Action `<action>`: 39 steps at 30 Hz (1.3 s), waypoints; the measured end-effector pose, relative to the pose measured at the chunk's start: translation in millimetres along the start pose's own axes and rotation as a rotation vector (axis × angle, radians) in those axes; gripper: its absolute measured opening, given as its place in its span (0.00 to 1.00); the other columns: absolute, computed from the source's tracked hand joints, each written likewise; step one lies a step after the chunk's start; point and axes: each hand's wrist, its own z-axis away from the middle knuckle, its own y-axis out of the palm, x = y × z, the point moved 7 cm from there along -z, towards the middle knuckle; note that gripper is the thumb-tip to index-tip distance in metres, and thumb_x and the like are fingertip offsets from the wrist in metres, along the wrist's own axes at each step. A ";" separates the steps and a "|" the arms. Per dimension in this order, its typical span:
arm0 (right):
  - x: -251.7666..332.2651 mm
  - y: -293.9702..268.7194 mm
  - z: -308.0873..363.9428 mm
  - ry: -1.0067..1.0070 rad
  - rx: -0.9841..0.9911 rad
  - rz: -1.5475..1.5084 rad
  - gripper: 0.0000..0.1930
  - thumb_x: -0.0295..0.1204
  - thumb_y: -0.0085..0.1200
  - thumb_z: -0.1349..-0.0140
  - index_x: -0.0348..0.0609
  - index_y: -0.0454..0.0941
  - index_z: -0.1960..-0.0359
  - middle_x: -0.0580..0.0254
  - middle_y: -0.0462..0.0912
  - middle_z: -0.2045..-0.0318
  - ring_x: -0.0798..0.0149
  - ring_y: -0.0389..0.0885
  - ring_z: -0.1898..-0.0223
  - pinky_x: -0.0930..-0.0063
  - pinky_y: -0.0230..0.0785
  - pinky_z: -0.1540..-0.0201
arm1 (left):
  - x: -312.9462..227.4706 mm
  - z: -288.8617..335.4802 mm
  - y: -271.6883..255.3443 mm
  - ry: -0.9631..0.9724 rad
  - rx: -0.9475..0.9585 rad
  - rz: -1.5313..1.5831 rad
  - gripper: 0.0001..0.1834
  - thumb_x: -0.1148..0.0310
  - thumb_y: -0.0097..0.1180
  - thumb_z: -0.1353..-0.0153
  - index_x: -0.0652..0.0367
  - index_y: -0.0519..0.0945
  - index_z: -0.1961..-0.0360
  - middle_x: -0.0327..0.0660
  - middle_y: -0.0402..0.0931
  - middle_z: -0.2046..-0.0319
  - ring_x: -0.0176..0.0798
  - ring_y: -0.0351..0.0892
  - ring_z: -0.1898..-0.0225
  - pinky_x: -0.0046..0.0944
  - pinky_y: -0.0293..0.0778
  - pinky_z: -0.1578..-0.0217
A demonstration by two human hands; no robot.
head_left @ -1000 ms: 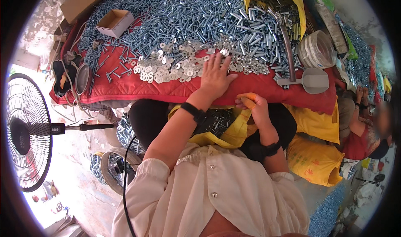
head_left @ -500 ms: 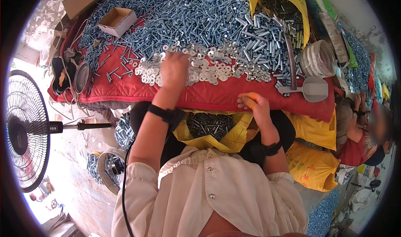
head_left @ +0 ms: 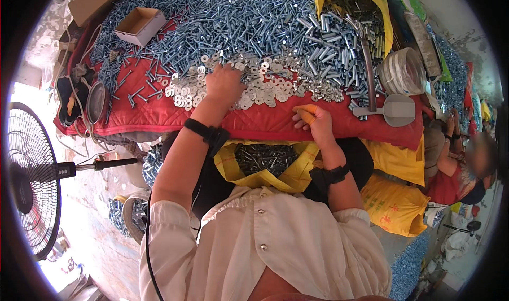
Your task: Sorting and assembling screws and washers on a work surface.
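A spread of flat silver washers (head_left: 183, 92) lies along the near part of a red quilted cover (head_left: 265, 121). Over those washers is my left hand (head_left: 224, 83), back upward, its fingertips hidden where the washers meet a large heap of bluish bolts (head_left: 238, 22). My right hand (head_left: 316, 125) hovers at the cover's near edge, with orange wrapping on a finger. Its fingers are curled together; whatever they may hold is too small to name. Small silver nuts (head_left: 327, 90) lie just beyond it. Below, between my legs, a yellow bag (head_left: 228, 166) stands open with metal fasteners inside.
A small cardboard box (head_left: 140, 28) sits on the bolts. Thicker metal sleeves (head_left: 339, 51), a grey scoop (head_left: 398, 110) and a white tub (head_left: 403, 74) are on the right. A fan (head_left: 34, 179) stands at left. Another person (head_left: 450, 168) sits at far right.
My left hand has shifted slightly right over the washers. My right hand has risen a little, farther onto the red cover. The whole view has shifted slightly.
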 end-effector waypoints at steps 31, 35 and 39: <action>2.5 -1.8 2.7 -0.015 0.015 -0.049 0.11 0.29 0.50 0.41 0.36 0.77 0.61 0.62 0.80 0.72 0.73 0.78 0.75 0.85 0.64 0.75 | 37.7 -16.3 22.1 -0.353 0.102 1.719 0.20 0.68 0.46 0.37 0.65 0.66 0.45 0.36 0.73 0.72 0.24 0.66 0.79 0.25 0.66 0.77; 10.5 -1.5 5.3 0.011 -0.018 -0.059 0.10 0.29 0.49 0.40 0.36 0.77 0.61 0.62 0.81 0.72 0.72 0.78 0.75 0.85 0.65 0.73 | 21.9 -15.6 10.5 -0.230 0.172 1.733 0.21 0.68 0.45 0.36 0.64 0.64 0.43 0.35 0.73 0.73 0.23 0.65 0.80 0.22 0.63 0.79; 40.9 13.6 -2.2 -0.067 -0.031 -0.086 0.11 0.28 0.49 0.41 0.36 0.77 0.60 0.61 0.80 0.71 0.71 0.79 0.73 0.84 0.65 0.72 | 5.2 -15.2 5.3 -0.170 0.212 1.716 0.17 0.67 0.43 0.36 0.64 0.68 0.48 0.35 0.73 0.75 0.23 0.64 0.81 0.22 0.59 0.81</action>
